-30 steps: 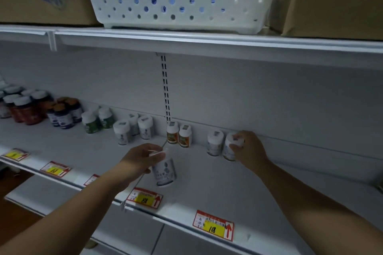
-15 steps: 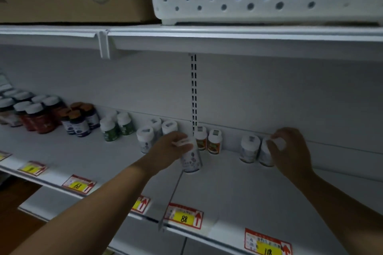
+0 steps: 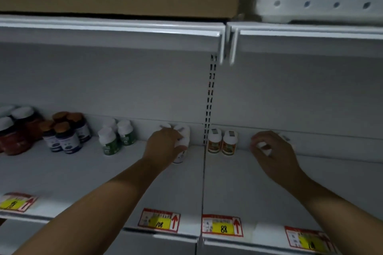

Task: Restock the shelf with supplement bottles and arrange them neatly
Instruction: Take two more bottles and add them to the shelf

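The white supplement bottle (image 3: 179, 156) stands upright on the shelf (image 3: 103, 176), its long axis vertical, just left of the seam between the two shelf sections and directly under the left hand (image 3: 165, 147). That hand grips it from above, fingers curled over the cap; only the lower body of the bottle shows beneath the palm. Immediately behind it, against the back wall, stand two more white bottles (image 3: 182, 133), and the held bottle appears to touch or nearly touch the front one, though blur prevents a firm reading. The coming move, in my judgement, turns on this front-to-back relation: the bottle lies ahead of its fellows and wants setting squarely in line with them, a short push away from the person. The left hand is the nearer and is already in place. To the right of the seam stand two orange-labelled bottles (image 3: 221, 144), and beyond them the right hand (image 3: 271, 149) is curled round another white bottle (image 3: 264, 148) near the back wall. Green-labelled bottles (image 3: 116, 139) stand well to the left.
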A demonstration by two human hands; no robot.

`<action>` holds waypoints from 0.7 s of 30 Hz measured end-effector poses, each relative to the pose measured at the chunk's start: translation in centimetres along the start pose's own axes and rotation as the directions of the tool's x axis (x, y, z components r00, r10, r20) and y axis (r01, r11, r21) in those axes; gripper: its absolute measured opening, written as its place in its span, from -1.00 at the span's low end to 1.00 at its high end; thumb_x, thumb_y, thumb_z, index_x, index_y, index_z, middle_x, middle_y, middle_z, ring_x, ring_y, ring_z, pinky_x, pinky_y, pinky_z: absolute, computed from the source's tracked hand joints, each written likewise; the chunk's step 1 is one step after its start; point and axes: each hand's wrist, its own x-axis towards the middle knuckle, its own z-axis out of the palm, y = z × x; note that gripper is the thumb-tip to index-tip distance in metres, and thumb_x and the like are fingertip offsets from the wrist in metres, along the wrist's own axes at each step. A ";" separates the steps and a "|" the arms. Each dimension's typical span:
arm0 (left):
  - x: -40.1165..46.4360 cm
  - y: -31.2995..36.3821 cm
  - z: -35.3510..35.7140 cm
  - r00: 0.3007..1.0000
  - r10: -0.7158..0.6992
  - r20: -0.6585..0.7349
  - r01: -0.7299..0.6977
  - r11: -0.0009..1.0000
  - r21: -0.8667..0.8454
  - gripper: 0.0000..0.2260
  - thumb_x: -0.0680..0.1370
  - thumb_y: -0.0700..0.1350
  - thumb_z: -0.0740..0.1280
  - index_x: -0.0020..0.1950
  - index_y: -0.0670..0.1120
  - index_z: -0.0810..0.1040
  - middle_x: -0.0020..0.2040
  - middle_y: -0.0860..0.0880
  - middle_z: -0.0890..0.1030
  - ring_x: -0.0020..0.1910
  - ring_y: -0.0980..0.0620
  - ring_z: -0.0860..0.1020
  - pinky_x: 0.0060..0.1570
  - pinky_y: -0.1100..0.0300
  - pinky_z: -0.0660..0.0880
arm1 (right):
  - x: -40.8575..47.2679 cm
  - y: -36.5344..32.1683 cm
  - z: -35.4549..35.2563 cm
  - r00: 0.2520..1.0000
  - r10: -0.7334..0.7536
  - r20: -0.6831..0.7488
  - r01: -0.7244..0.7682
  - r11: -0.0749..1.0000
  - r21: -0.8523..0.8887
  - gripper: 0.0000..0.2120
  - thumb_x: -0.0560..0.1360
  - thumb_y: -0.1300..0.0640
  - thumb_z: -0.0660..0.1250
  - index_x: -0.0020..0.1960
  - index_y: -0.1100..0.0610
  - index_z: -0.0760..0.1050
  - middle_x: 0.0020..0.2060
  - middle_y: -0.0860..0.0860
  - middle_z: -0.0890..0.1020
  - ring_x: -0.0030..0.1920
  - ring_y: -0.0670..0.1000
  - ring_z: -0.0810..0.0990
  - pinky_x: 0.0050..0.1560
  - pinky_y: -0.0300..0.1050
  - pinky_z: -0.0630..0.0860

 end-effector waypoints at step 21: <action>2.2 11.0 1.2 0.974 0.191 0.125 -0.209 0.967 0.149 -0.24 0.36 0.38 -0.16 0.49 0.10 0.16 0.57 -0.05 -0.01 0.54 -0.12 -0.03 0.46 -0.15 -0.04 | -6.4 -1.6 -8.0 0.845 0.374 0.383 -0.171 0.866 -0.469 -0.31 0.51 -0.23 0.18 0.52 -0.12 -0.06 0.54 -0.03 -0.19 0.53 -0.02 -0.22 0.53 -0.04 -0.09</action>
